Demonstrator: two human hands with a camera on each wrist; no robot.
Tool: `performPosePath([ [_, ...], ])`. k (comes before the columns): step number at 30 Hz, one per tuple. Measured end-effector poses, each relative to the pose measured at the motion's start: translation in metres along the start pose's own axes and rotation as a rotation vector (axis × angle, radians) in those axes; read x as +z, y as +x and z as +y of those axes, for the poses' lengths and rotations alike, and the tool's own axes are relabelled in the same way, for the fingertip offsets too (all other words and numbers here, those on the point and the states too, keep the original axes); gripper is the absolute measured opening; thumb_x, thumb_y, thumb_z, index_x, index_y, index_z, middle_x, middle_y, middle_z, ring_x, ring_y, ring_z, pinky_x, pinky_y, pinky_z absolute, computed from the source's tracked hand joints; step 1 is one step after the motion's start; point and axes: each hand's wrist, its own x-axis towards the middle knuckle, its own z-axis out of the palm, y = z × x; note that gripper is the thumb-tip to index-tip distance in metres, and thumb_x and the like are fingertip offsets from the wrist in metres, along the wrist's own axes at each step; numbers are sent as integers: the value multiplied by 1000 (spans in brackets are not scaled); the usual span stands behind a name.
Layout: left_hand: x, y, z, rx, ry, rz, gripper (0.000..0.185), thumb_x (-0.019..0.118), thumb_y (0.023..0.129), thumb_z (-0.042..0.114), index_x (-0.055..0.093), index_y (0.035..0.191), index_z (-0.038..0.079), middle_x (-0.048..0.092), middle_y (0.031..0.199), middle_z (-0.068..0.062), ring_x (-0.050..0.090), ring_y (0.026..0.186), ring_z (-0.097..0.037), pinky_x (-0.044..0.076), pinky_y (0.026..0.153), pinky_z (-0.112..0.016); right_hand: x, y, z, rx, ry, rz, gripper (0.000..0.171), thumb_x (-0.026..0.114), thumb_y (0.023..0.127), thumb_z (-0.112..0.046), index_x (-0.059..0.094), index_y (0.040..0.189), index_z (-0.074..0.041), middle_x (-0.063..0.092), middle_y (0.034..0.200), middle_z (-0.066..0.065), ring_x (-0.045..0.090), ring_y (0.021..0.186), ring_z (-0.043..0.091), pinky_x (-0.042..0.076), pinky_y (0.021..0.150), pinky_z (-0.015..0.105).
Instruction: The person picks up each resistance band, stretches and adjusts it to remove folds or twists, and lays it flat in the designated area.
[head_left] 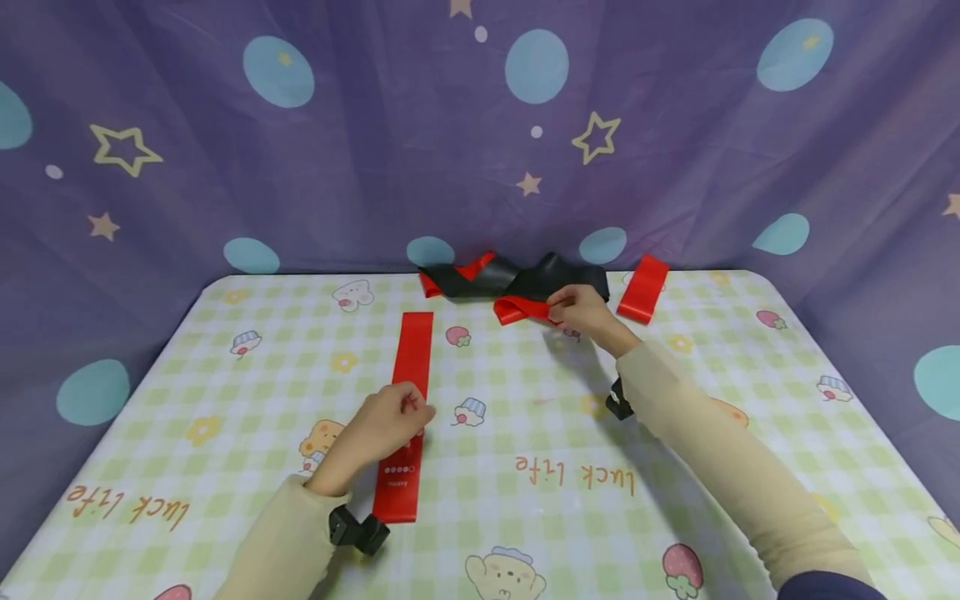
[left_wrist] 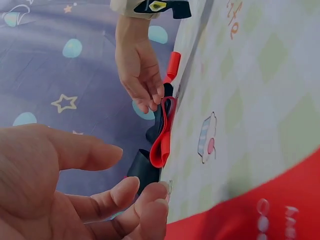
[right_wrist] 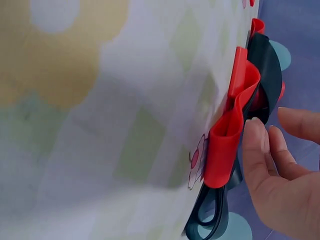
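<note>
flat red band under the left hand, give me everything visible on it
The flat red band is a long, thin strip, rubbery-looking, lying straight and flat on the checked tablecloth, running away from the person. White print and a row of small dots sit near its near end; the wording is too small to read. The left hand rests across its middle, fingers bent over it. It lies apart from the pile of red and black bands at the far edge.

"luck life" — printed twice (upside down) — on the checked tablecloth (head_left: 675, 533); band's white label unreadable.
</note>
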Motion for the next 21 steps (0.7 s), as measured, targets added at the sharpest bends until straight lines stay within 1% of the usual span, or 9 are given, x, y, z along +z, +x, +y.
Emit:
performPosePath([
  [4,0,12,4,8,14,3,16,60,92,19,54,84,6,54,59,-5,47,50,-15,36,50,-23,-2,1,5,-7,-77,38,26,59,87,-3,58,111,7,61,92,12,57,67,17,53,64,31],
  [7,-1,21,6,1,26,14,16,59,91,20,54,85,6,54,60,-5,47,50,-15,35,49,-23,-2,4,8,-20,-126,60,25,60,86,-3,58,110,6,61,93,13,57,69,17,53,64,28],
  [10,-2,32,9,10,30,29,15,58,91,20,55,87,6,54,61,-5,49,52,-16,36,50,-24,-3,7,12,-25,-168,78,27,63,85,-4,58,110,5,62,99,17,59,72,20,54,66,28],
  [12,-2,41,11,16,26,38,16,57,91,20,56,88,5,55,61,-6,53,54,-19,39,52,-24,-4,9,13,-27,-204,92,29,66,84,-6,58,110,3,63,104,18,61,78,24,55,70,30],
  [14,0,51,14,20,27,43,16,56,91,20,57,90,4,55,63,-6,54,55,-20,42,53,-25,-5,11,15,-38,-252,104,33,70,81,-9,58,110,2,63,108,19,61,85,26,54,77,34],
  [17,3,64,18,10,24,38,16,56,91,20,58,91,4,56,64,-6,56,55,-20,44,53,-24,-4,13,16,-84,-339,123,39,75,77,-12,60,109,3,64,110,20,58,94,29,50,87,37],
  [19,5,72,21,13,29,31,17,55,91,21,57,92,4,56,65,-6,54,55,-19,44,53,-24,-4,14,16,-118,-418,124,40,77,75,-12,61,108,4,62,110,22,55,99,32,48,91,40],
  [21,8,79,23,19,29,27,18,55,91,21,58,93,4,57,65,-5,54,54,-18,44,53,-25,-3,13,16,-142,-510,124,40,77,74,-13,62,108,5,60,109,23,53,101,35,47,91,43],
])
